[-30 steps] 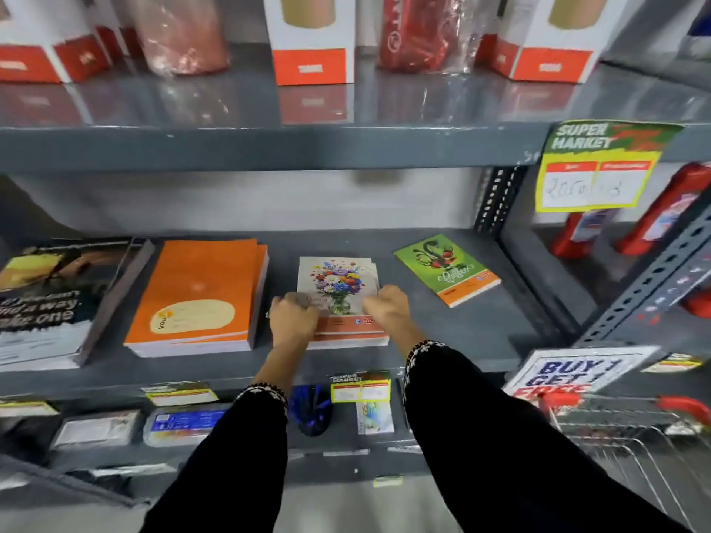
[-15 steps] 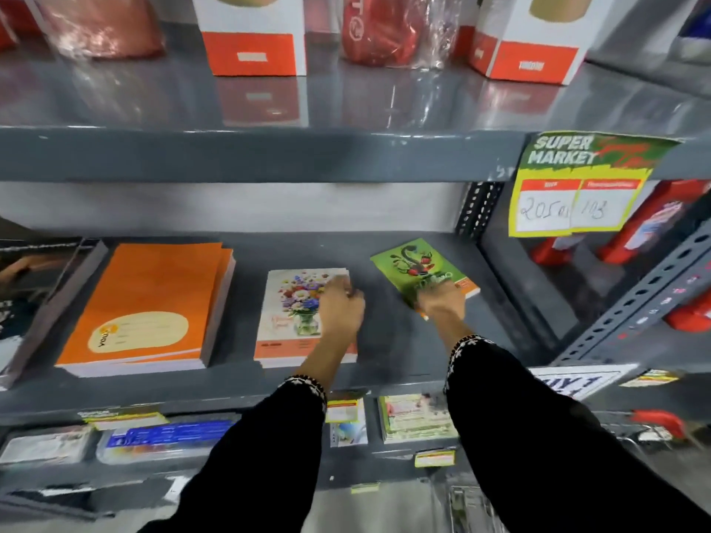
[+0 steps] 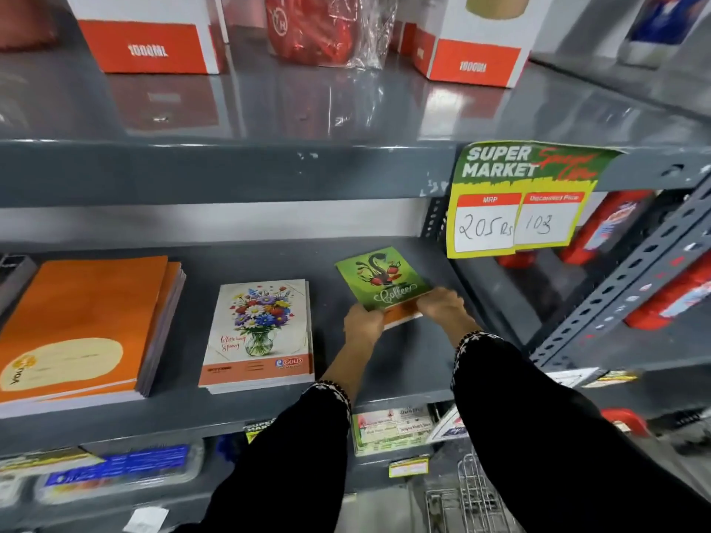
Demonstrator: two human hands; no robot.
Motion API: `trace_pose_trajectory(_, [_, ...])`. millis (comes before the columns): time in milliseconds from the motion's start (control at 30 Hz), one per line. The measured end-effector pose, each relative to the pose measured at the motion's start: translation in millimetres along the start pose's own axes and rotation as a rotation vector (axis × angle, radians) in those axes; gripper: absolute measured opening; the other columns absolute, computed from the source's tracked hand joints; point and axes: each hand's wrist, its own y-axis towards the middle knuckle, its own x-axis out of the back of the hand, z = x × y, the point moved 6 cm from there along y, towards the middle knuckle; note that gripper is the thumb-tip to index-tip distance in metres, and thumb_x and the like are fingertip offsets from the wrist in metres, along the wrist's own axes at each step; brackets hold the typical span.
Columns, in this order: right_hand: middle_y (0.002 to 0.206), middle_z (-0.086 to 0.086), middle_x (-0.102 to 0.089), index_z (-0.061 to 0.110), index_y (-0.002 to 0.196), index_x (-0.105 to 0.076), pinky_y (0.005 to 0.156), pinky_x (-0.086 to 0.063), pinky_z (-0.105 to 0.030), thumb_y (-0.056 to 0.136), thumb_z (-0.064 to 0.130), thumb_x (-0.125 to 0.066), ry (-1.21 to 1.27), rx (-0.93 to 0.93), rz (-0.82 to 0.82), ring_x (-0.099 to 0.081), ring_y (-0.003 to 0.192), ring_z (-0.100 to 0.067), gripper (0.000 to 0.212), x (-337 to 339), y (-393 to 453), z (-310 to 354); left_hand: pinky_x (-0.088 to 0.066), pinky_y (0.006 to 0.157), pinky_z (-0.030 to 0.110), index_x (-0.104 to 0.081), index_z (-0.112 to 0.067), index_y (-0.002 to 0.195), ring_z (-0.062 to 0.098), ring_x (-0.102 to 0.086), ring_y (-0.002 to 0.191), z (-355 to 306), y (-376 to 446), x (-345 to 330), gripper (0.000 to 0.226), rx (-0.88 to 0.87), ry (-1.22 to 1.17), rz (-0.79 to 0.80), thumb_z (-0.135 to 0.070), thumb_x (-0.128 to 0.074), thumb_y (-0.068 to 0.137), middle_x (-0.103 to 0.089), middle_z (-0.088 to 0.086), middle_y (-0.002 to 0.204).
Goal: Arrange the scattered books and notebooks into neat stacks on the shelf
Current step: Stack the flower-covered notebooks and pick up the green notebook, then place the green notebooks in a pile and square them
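Observation:
A green notebook (image 3: 381, 277) with a "Coffee" cover lies askew on the grey middle shelf (image 3: 384, 371), right of centre. My left hand (image 3: 363, 323) grips its near left corner and my right hand (image 3: 442, 307) grips its near right edge. Left of it sits a small stack of flower-cover notebooks (image 3: 261, 332), squared up and untouched. Further left is a thicker stack of orange notebooks (image 3: 84, 328). The green notebook's lower orange strip is partly hidden by my fingers.
A yellow-green price sign (image 3: 519, 201) hangs from the upper shelf edge above the right end. A perforated metal upright (image 3: 631, 278) bounds the shelf on the right. White-and-orange boxes (image 3: 150, 36) and a wrapped red item stand on the upper shelf. A wire cart (image 3: 469, 498) is below right.
Both hands left the flower notebook stack and moved right. First the right hand reached the green notebook, then the left joined it; both now grip it.

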Motion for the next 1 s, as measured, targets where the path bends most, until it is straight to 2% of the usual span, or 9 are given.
trace_pose_trajectory(100, [0.145, -0.017, -0.045, 0.006, 0.137, -0.046, 0.112, -0.038, -0.04, 0.085, 0.028, -0.052, 0.073, -0.042, 0.027, -0.043, 0.133, -0.032, 0.058, -2, -11, -14, -0.051, 0.094, 0.04, -0.062, 0.003, 0.115, 0.034, -0.061, 0.109, 8, -4, 10, 0.039, 0.042, -0.025, -0.012, -0.019, -0.067, 0.083, -0.065, 0.02, 0.117])
trace_pose_trajectory(167, [0.137, -0.019, -0.054, 0.002, 0.13, -0.054, 0.106, -0.045, -0.036, 0.084, 0.027, -0.056, 0.157, -0.058, 0.048, -0.053, 0.125, -0.03, 0.052, -6, -21, -23, -0.053, 0.087, 0.038, -0.068, 0.004, 0.104, 0.034, -0.065, 0.103, 10, -8, 22, 0.029, 0.007, 0.012, -0.011, -0.012, -0.068, 0.081, -0.069, 0.021, 0.11])
trace_pose_trajectory(267, [0.129, -0.02, -0.061, -0.001, 0.122, -0.06, 0.077, -0.048, -0.029, 0.084, 0.025, -0.06, 0.339, -0.042, 0.069, -0.059, 0.1, -0.021, 0.046, -14, -43, -26, -0.054, 0.079, 0.039, -0.069, -0.003, 0.074, 0.035, -0.067, 0.096, 3, -20, 43, 0.009, -0.087, 0.08, -0.029, -0.001, -0.062, 0.079, -0.072, 0.024, 0.099])
trace_pose_trajectory(400, [0.122, -0.016, -0.064, -0.003, 0.117, -0.061, 0.074, -0.036, -0.025, 0.079, 0.035, -0.072, 0.488, -0.041, -0.027, -0.06, 0.1, -0.023, 0.055, -30, -88, -11, -0.04, 0.06, 0.029, -0.046, -0.014, 0.05, 0.024, -0.06, 0.07, 1, -32, 91, 0.035, -0.164, 0.139, -0.064, 0.002, -0.059, 0.079, -0.061, 0.012, 0.072])
trace_pose_trajectory(500, [0.113, -0.015, -0.069, -0.003, 0.109, -0.066, 0.077, -0.045, -0.027, 0.074, 0.035, -0.078, 0.603, 0.028, -0.075, -0.063, 0.1, -0.021, 0.053, -49, -127, 19, -0.042, 0.052, 0.027, -0.057, -0.013, 0.057, 0.016, -0.054, 0.056, 8, -43, 144, 0.027, -0.18, 0.177, -0.107, 0.001, -0.059, 0.08, -0.058, 0.003, 0.062])
trace_pose_trajectory(633, [0.105, -0.015, -0.074, 0.003, 0.098, -0.073, 0.087, -0.051, -0.034, 0.075, 0.031, -0.077, 0.594, 0.152, -0.063, -0.067, 0.101, -0.027, 0.037, -77, -170, 64, -0.049, 0.069, 0.033, -0.068, -0.005, 0.076, 0.032, -0.065, 0.085, 32, -50, 209, 0.012, -0.197, 0.25, -0.169, -0.002, -0.058, 0.081, -0.069, 0.017, 0.084])
trace_pose_trajectory(800, [0.113, -0.018, -0.068, 0.001, 0.104, -0.069, 0.088, -0.051, -0.032, 0.081, 0.035, -0.071, 0.415, 0.186, -0.009, -0.065, 0.106, -0.03, 0.042, -103, -196, 93, -0.037, 0.049, 0.029, -0.047, -0.011, 0.048, 0.026, -0.052, 0.067, 62, -57, 250, 0.036, -0.129, 0.226, -0.222, 0.002, -0.056, 0.08, -0.049, 0.004, 0.053])
trace_pose_trajectory(933, [0.117, -0.018, -0.067, 0.001, 0.108, -0.069, 0.091, -0.051, -0.034, 0.085, 0.033, -0.066, 0.331, 0.188, -0.046, -0.066, 0.105, -0.031, 0.039, -108, -204, 97, -0.052, 0.073, 0.035, -0.071, 0.004, 0.083, 0.034, -0.067, 0.088, 72, -61, 252, 0.013, -0.147, 0.256, -0.217, -0.004, -0.06, 0.084, -0.072, 0.021, 0.089])
trace_pose_trajectory(1000, [0.11, -0.017, -0.07, 0.005, 0.106, -0.069, 0.085, -0.053, -0.032, 0.086, 0.031, -0.063, 0.317, 0.216, -0.055, -0.067, 0.099, -0.03, 0.033, -105, -208, 97, -0.05, 0.072, 0.031, -0.07, -0.006, 0.072, 0.031, -0.067, 0.089, 78, -61, 252, 0.015, -0.1, 0.195, -0.213, -0.008, -0.063, 0.085, -0.071, 0.014, 0.082])
